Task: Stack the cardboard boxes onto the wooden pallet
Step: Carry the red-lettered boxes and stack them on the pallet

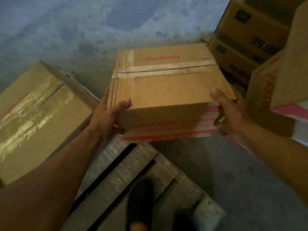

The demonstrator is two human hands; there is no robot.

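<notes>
A taped brown cardboard box (166,90) with red "Glodway" print on top and a red band on its near side hangs in the air between both hands. My left hand (108,115) clamps its near left corner, thumb on the lid. My right hand (231,112) grips the near right corner. Below the box lies the grey wooden pallet (120,177), its slats running diagonally. A larger taped box (36,117) rests on the pallet's left part.
Stacked brown boxes (246,39) stand at the upper right, and a box with red print (283,84) stands nearer on the right. A black shoe (141,202) stands on the pallet slats. Grey concrete floor (233,172) lies to the right of the pallet.
</notes>
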